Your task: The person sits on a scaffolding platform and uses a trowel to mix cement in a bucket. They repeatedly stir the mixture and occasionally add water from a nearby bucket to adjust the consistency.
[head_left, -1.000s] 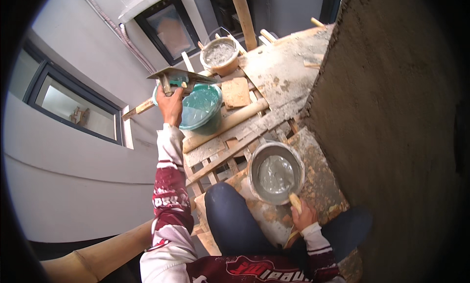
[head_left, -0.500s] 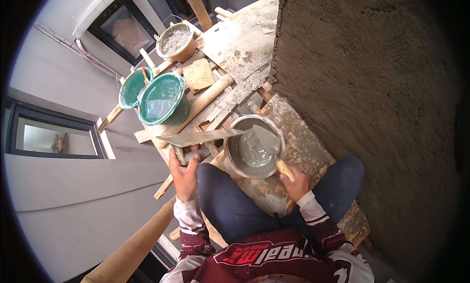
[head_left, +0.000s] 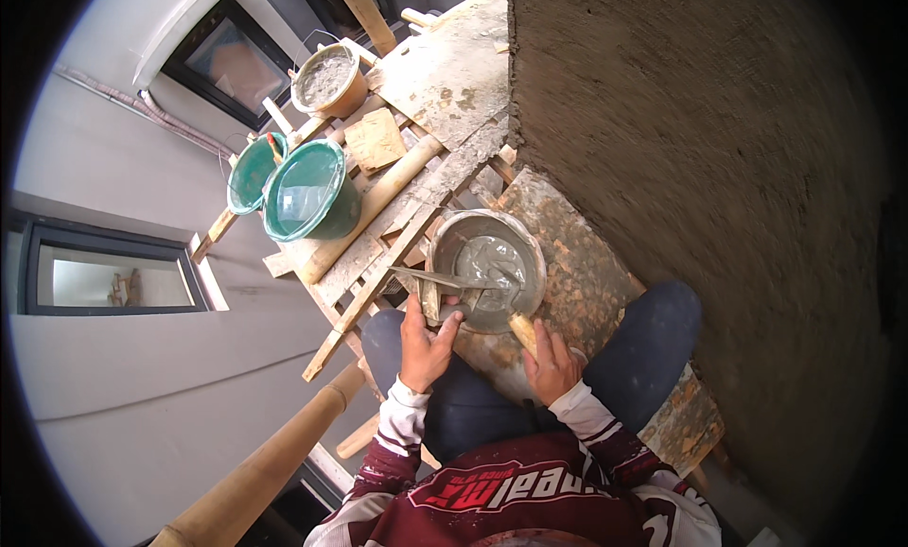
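A bucket (head_left: pixel 538 247) of wet grey cement paste (head_left: pixel 482 256) stands in front of my crossed legs. My left hand (head_left: pixel 427 350) is closed around the handle of a plastering trowel (head_left: pixel 430 277). Its flat blade, seen nearly edge-on, reaches over the bucket's near left rim. My right hand (head_left: pixel 554 365) grips a pointing trowel by its pale wooden handle (head_left: pixel 523 332), at the near right rim. The pointing trowel's blade is inside the bucket, partly hidden by paste and by the other blade.
A rough, freshly rendered wall (head_left: pixel 700 159) rises on the right. To the left stand a green bucket of water (head_left: pixel 331 216), a smaller green bucket (head_left: pixel 248 195) and an orange bucket of mortar (head_left: pixel 352 91). Bamboo poles (head_left: pixel 274 452) and planks form the platform, with gaps between them.
My left hand has brought the plastering trowel rightward to the bucket. The pointing trowel's blade, broadly visible before, now shows less, and my right hand has shifted slightly left and nearer.
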